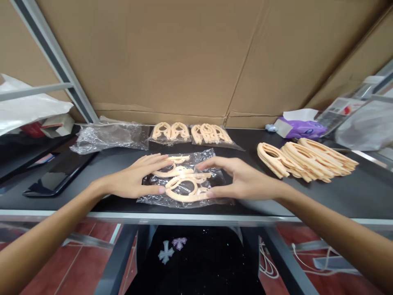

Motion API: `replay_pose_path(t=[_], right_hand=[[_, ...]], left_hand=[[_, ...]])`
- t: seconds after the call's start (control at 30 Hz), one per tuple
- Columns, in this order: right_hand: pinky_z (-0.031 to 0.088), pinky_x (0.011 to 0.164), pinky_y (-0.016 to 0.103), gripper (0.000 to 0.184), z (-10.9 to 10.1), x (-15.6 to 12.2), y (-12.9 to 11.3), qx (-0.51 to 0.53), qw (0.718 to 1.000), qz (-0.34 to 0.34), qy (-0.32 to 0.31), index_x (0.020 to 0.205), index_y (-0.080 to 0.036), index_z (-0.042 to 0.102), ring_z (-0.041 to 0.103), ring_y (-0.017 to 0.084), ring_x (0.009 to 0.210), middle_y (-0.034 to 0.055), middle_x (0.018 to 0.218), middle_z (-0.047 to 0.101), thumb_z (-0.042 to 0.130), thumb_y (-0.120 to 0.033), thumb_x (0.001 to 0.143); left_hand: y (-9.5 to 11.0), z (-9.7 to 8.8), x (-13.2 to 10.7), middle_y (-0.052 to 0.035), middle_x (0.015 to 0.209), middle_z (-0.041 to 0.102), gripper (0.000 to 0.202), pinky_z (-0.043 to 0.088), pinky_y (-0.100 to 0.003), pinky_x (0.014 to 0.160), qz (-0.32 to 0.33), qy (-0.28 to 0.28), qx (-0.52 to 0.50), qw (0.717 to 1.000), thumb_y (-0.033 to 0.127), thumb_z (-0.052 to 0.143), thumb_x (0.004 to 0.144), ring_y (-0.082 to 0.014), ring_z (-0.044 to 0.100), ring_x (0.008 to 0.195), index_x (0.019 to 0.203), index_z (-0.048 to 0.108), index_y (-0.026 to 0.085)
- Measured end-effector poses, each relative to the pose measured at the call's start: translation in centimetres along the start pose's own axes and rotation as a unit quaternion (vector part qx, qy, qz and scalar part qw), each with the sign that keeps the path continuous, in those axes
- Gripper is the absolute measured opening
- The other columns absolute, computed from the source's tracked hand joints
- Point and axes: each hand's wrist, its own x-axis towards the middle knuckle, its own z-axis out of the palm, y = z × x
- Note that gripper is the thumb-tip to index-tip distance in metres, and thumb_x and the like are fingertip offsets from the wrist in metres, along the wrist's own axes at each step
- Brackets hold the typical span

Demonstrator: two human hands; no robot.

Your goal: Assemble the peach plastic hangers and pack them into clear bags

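In front of me lies a clear plastic bag (219, 178) with several cream-coloured folding hangers (184, 198) inside it. My left hand (133, 176) rests on the bag's left side, fingers stretched out and thumb touching the near hanger. From the right, my right hand (242, 178) reaches over the bag with fingers and thumb apart, its thumb tip at the near hanger's right end. Neither hand is closed around anything. Farther to the right is a pile of loose folding hangers (307, 159) of the same kind.
Two filled bags of hangers (171, 133) lie along the back of the black table (344, 200). Left of them is a heap of clear bags (110, 137). A dark phone (59, 176) lies at left. A purple tissue pack (301, 126) stands at back right, before the cardboard wall (172, 57).
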Motion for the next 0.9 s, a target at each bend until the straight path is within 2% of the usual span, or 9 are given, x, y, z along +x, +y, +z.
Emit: replay_pose_path(t=[0.07, 0.2, 0.37, 0.57, 0.8, 0.9], right_hand=[[0.053, 0.104, 0.045, 0.036, 0.4, 0.2, -0.1, -0.014, 1.000, -0.011, 0.005, 0.123, -0.024, 0.069, 0.069, 0.025, 0.118, 0.0072, 0.128, 0.074, 0.071, -0.039, 0.090], [0.054, 0.097, 0.046, 0.019, -0.1, -0.7, 1.3, -0.105, 0.989, 0.024, 0.103, 0.106, -0.023, 0.072, 0.070, 0.025, 0.105, 0.0077, 0.111, 0.076, 0.065, -0.031, 0.091], [0.048, 0.100, 0.052, 0.024, -0.1, -1.1, 3.3, -0.159, 0.984, 0.058, 0.052, 0.109, -0.026, 0.078, 0.065, 0.027, 0.109, 0.0095, 0.114, 0.071, 0.069, -0.038, 0.091], [0.041, 0.095, 0.050, 0.019, 1.1, 1.3, 3.1, -0.189, 0.982, 0.015, 0.011, 0.091, -0.025, 0.082, 0.062, 0.025, 0.098, 0.0072, 0.100, 0.072, 0.065, -0.034, 0.095], [0.039, 0.100, 0.051, 0.004, 1.6, 1.8, 2.1, -0.182, 0.981, 0.015, 0.062, 0.084, -0.025, 0.081, 0.058, 0.026, 0.105, 0.0067, 0.105, 0.061, 0.079, -0.029, 0.083], [0.041, 0.103, 0.051, 0.010, 1.7, 1.7, 2.1, -0.150, 0.985, 0.026, 0.084, 0.086, -0.025, 0.081, 0.056, 0.026, 0.108, 0.0066, 0.107, 0.055, 0.085, -0.030, 0.079]], left_hand=[[0.0, 0.0, 0.0, -0.0059, 0.175, 0.015, 0.086, 0.018, -0.066, 0.126, 0.002, -0.006, 0.001, 1.000, 0.076, 0.051, 0.093, -0.0392, 0.011, 0.161, 0.166, 0.026, 0.036], [0.2, -0.2, 0.0, -0.0043, 0.176, 0.009, 0.088, 0.014, -0.067, 0.127, -0.003, -0.023, 0.002, 1.000, 0.079, 0.049, 0.093, -0.0389, 0.006, 0.161, 0.166, 0.024, 0.036], [0.4, -0.1, 0.1, -0.0046, 0.175, 0.011, 0.087, 0.017, -0.068, 0.126, -0.004, -0.013, 0.005, 1.000, 0.078, 0.051, 0.092, -0.0413, 0.011, 0.160, 0.165, 0.028, 0.037], [0.0, 0.0, -0.1, -0.0058, 0.174, 0.019, 0.083, 0.022, -0.068, 0.125, 0.008, 0.008, 0.009, 1.000, 0.076, 0.056, 0.092, -0.0417, 0.016, 0.160, 0.162, 0.035, 0.037], [0.0, -0.2, 0.0, -0.0039, 0.175, 0.015, 0.087, 0.018, -0.068, 0.126, 0.007, -0.020, 0.009, 1.000, 0.077, 0.057, 0.090, -0.0417, 0.011, 0.160, 0.163, 0.033, 0.038], [0.1, -0.4, 0.1, -0.0036, 0.176, 0.009, 0.089, 0.014, -0.069, 0.126, -0.001, -0.037, 0.014, 0.999, 0.080, 0.054, 0.090, -0.0420, 0.006, 0.161, 0.164, 0.029, 0.038]])
